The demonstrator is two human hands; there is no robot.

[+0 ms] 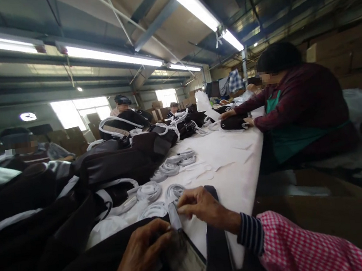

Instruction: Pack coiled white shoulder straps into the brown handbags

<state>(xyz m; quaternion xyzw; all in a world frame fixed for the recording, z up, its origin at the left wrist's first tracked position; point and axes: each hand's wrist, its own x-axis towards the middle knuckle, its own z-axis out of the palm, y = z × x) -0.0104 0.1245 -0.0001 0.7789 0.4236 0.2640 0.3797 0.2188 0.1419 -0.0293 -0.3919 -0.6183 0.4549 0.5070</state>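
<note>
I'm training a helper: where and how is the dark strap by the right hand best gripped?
Perhaps grip the dark strap along its near stretch, from the right, pinching both long edges: it's broad and straight there, with bare tabletop on that side and a dark bag leftward.

Tube lights (pixel 113 56) lit overhead, bright windows (pixel 68 114) beyond

Head view, single camera. Station: worn on the person's head, above and behind the left grip (pixel 144 245) and right grip (pixel 207 206). Facing: forward and down, past both grips and along the desk (pixel 226 154), which recedes beyond them. Range: close at the grips, lower middle of frame; middling at the co-worker (pixel 305 98), beyond and right of them; far at the windows (pixel 64 116). Field: wide, reaching ceiling lights (pixel 189 3) high above the grips.
</note>
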